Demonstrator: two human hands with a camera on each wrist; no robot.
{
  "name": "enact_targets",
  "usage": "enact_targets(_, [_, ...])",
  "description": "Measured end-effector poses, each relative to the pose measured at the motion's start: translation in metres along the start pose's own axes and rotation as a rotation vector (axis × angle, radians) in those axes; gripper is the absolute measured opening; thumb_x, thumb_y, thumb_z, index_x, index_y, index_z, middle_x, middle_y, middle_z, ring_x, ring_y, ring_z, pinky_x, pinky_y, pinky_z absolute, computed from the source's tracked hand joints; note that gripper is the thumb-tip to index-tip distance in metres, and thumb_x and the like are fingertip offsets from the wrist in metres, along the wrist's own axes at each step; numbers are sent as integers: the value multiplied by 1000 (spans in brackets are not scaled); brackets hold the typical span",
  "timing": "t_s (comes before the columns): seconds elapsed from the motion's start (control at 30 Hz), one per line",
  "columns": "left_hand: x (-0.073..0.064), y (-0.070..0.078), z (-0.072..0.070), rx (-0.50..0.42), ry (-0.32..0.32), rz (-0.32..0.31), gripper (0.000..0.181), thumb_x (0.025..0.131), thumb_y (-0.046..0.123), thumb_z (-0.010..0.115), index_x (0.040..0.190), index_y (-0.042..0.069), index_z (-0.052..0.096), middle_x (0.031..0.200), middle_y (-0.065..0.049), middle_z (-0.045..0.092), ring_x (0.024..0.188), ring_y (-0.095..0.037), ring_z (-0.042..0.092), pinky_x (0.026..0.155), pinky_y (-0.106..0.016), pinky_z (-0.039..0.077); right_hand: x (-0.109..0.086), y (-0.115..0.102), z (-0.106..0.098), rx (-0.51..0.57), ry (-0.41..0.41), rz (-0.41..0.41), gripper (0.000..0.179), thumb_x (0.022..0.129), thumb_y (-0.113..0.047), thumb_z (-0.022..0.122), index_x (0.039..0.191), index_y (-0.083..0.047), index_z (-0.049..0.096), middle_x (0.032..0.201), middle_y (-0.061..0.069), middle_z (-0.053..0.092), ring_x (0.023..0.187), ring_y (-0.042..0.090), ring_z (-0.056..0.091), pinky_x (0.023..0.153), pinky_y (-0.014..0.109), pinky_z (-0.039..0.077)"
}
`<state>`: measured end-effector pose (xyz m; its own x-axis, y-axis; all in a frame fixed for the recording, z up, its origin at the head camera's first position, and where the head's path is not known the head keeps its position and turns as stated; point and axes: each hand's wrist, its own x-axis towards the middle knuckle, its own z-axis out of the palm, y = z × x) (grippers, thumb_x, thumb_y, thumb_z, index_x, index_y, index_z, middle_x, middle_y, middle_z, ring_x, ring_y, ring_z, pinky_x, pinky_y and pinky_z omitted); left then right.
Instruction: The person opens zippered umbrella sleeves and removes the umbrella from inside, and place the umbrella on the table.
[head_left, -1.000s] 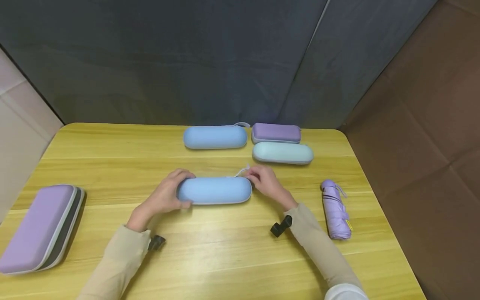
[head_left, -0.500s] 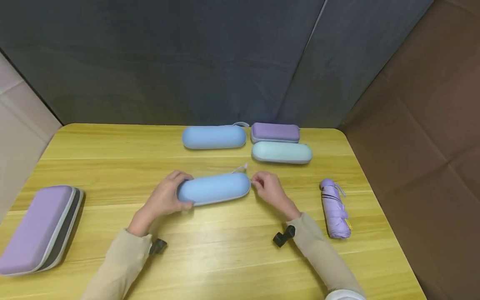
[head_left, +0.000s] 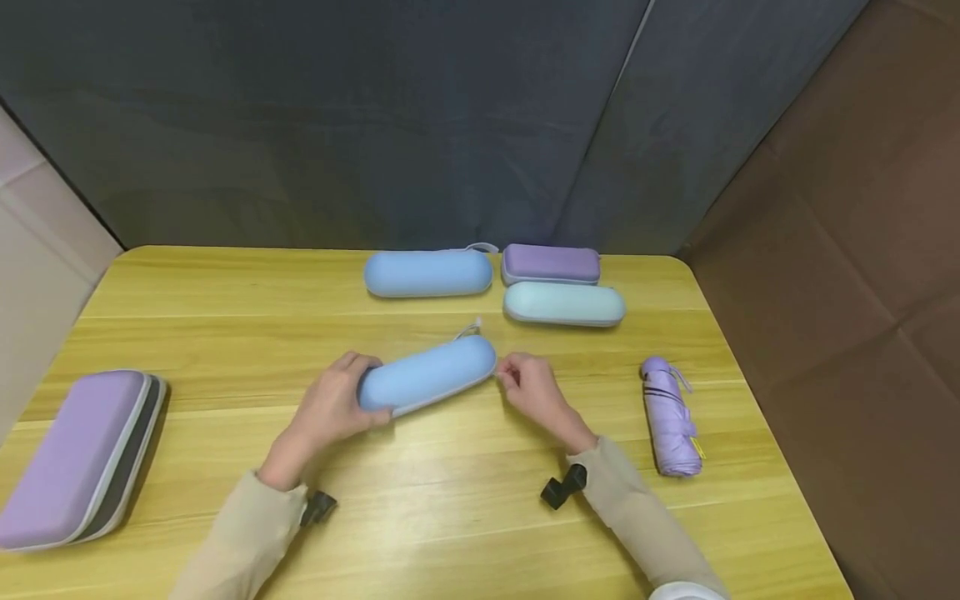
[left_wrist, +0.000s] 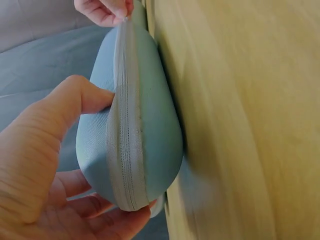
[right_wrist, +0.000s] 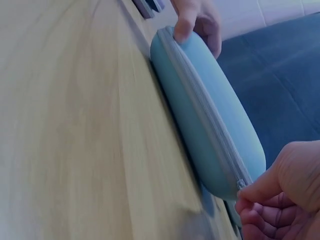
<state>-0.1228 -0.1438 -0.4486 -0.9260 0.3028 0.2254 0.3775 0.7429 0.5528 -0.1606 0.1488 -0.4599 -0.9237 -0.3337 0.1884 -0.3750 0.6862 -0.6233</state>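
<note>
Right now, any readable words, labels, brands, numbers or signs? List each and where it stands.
No readable text in any view.
Yellow tag on the purple umbrella: too small to read, if printed at all.
Front blue case, its zipper pull: no lettering visible.
Rear blue case, mint case, small purple case, large purple case: none visible.

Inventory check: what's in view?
Held case: 1, blue, centre
Far case: 1, blue, far edge
Small case: 1, purple, right of far case
Oblong case: 1, mint, nearer than small case
Large case: 1, purple and grey, left
Umbrella: 1, lilac, right
Table: 1, yellow, beneath
Backdrop: 1, dark, behind
Side panels: 2, pale left, brown right
Wrist devices: 2, black, cuffs
Sleeves: 2, beige, forearms
Left hand: 1, bare, held case's left end
Right hand: 1, bare, pinching zip pull
</note>
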Motion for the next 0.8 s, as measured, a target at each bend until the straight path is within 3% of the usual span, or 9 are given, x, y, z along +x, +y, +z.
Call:
enact_targets(0.2, [-5,10,0,24,9,-59,61,60,21,82,109,-7,58,101,-21,60,89,-37,60,78,-52,50,0,-6,6,-4,22,-77,9,79,8,61,76,-1,64,69,5,61,58,9,50,53,18,44])
enact_targets(0.53, [-16,31,7,85,27,-198,69,59,30,80,113,-5,55,99,-21,58,80,-35,60,61,-50,52,3,-18,15,22,-14,-130,7,80,6,62,78,0,65,69,5,61,59,10,51,53,18,44])
enact_targets(0.8, [-24,52,18,202,60,-208,70,60,37,77,114,-1,54,84,-19,57,60,-29,57,42,-39,48,0,-31,25,91,-121,-160,5,81,5,61,82,2,65,74,8,61,63,12,53,56,15,46])
